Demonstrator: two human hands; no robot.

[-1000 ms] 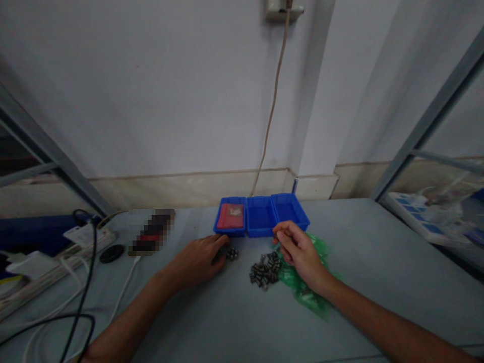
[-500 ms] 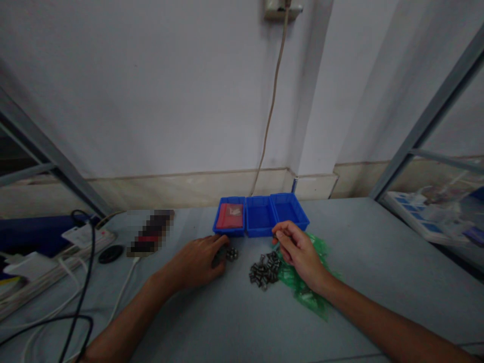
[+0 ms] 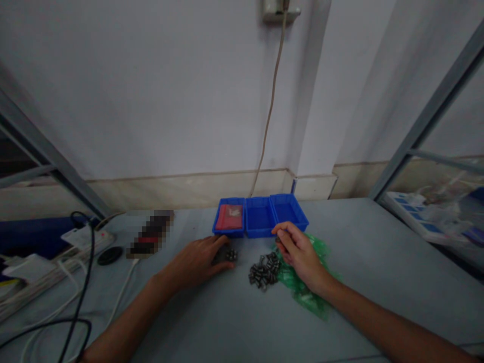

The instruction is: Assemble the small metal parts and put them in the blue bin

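Observation:
My left hand (image 3: 204, 259) rests on the table with thumb and fingers apart, curved around a small cluster of shiny metal pieces (image 3: 232, 255). My right hand (image 3: 297, 249) is raised over a green plastic bag (image 3: 312, 300), thumb and fingertips pinched on a small dark metal piece (image 3: 278, 240), mostly hidden by the fingers. Between the hands lies a larger pile of short metal screws (image 3: 263, 272), touching the bag's left edge. Just behind the hands stand three blue bins in a row. A red packet (image 3: 230, 218) lies in the left bin (image 3: 216, 227).
The middle bin (image 3: 260, 233) and right bin (image 3: 304, 222) stand beside it. At left are a blurred phone-like object (image 3: 149, 234) on a white cable, a black disc (image 3: 110, 255), and a power strip (image 3: 106, 237) with cords. A white tray (image 3: 412, 217) stands at far right.
My left thumb has stretched out to the right, opening wider around the small cluster. My right fingers have shifted slightly, still pinched. The bins and pile stay put.

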